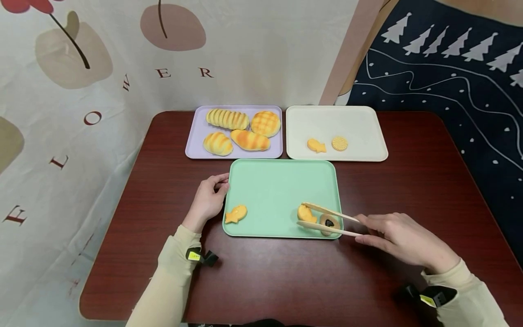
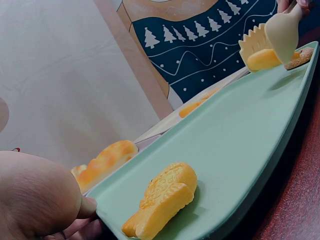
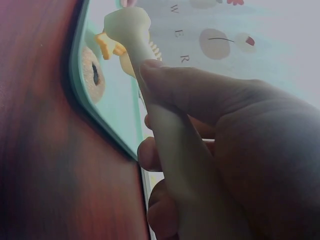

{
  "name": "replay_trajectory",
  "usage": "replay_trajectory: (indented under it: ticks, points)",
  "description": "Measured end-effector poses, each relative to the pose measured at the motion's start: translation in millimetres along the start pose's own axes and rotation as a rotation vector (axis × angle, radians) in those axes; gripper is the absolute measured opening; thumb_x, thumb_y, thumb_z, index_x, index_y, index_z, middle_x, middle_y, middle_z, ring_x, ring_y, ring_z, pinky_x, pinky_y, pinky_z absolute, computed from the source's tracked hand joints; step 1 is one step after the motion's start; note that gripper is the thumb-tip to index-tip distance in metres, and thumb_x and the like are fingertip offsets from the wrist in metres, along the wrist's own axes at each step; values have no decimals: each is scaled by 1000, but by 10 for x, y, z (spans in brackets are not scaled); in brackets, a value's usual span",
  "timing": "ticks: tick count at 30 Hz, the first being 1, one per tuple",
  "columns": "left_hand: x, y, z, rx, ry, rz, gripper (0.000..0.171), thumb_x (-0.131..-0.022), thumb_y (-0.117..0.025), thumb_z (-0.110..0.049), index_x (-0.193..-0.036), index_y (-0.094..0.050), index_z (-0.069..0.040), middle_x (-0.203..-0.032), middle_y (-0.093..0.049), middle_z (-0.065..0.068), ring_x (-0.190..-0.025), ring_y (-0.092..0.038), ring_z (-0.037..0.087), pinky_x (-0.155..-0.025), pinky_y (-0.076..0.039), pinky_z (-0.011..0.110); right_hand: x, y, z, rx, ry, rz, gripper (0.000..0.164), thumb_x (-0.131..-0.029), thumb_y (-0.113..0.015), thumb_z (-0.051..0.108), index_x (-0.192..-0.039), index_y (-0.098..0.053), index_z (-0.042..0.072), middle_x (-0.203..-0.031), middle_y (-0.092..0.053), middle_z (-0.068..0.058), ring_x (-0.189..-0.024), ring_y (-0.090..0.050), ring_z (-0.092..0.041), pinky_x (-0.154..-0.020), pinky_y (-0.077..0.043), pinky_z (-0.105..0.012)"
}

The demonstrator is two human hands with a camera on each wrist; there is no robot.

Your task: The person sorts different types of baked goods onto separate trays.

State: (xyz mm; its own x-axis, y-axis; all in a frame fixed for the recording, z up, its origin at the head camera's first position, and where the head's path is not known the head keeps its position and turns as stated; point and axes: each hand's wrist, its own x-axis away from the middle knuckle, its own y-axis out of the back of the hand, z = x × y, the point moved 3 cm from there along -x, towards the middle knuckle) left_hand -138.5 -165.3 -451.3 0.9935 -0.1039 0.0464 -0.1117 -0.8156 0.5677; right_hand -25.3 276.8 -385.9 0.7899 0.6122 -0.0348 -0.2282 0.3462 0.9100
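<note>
My right hand (image 1: 402, 238) grips pale tongs (image 1: 331, 212), whose tips lie on either side of a fish-shaped cookie (image 1: 305, 213) at the right end of the green tray (image 1: 282, 186). Beside that fish, partly behind a tong arm, is a round brown cookie (image 1: 329, 223) with a dark heart centre. With thumb and fingers, my left hand (image 1: 208, 200) holds the tray's left edge; the left wrist view shows the thumb (image 2: 87, 206) at the rim. Another fish-shaped cookie (image 1: 236, 214) lies near the tray's front left corner. Tray and cookies partly hide behind the tongs in the right wrist view.
Behind the green tray, a lilac tray (image 1: 196, 147) bears several bread rolls. To its right, a cream tray (image 1: 363, 131) carries a fish-shaped cookie (image 1: 316, 145) and a round yellow cookie (image 1: 339, 143). All stand on a dark red table (image 1: 261, 281), with hanging cloths behind.
</note>
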Motion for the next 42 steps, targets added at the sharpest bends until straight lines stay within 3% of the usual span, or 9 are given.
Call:
replay_trajectory:
  ticks: [6,11,20,30,36,38,42]
  points:
    - [1,4,4,1,-10,-12,34,-101,-54,-13,-134,-59,-4,-119,-64,10,-105,-60,24,-89,-49,39,-14,77,-59,1,-17,-3,39,-94,-66,40,-126,-67,18,-106,-67,13,-77,-57,4,-63,-48,-21]
    - [1,1,3,-2,-11,-8,34,-101,-54,-13,-134,-59,-4,-121,-64,10,-105,-60,24,-89,-49,40,-11,128,-121,20,-30,-6,43,-93,-67,40,-129,-66,15,-116,-68,4,-91,-65,-5,-69,-54,-26]
    - [-7,-2,10,-11,-21,-7,34,-101,-54,-13,-134,-59,-3,-120,-64,11,-106,-60,25,-90,-48,40,-13,219,-208,54,-65,-14,48,-92,-68,40,-131,-65,11,-121,-66,-1,-101,-65,-9,-74,-56,-34]
    - [-9,1,-12,-8,-35,-14,33,-101,-55,-12,-132,-60,-3,-119,-64,11,-104,-60,25,-89,-49,40,-59,381,-306,41,-131,-37,46,-92,-69,39,-129,-66,12,-118,-68,0,-83,-60,-4,-64,-51,-24]
    - [0,2,-9,-9,-28,-13,34,-101,-55,-12,-133,-60,-3,-120,-64,11,-105,-60,25,-90,-48,40,-82,514,-408,24,-184,-77,42,-91,-72,33,-129,-66,15,-85,-64,13,-64,-48,-3,-53,-41,-22]
    - [2,1,-3,-9,-26,-12,34,-101,-55,-12,-133,-59,-3,-120,-64,11,-105,-60,25,-90,-48,40,-88,550,-441,27,-208,-74,43,-91,-72,34,-129,-66,15,-79,-59,14,-63,-48,-4,-52,-40,-22]
    - [4,4,1,-7,-32,-14,34,-101,-55,-11,-133,-60,-2,-120,-64,11,-104,-60,25,-90,-48,40,-99,598,-499,31,-256,-58,47,-91,-70,38,-131,-65,13,-85,-62,9,-67,-50,-8,-54,-40,-24]
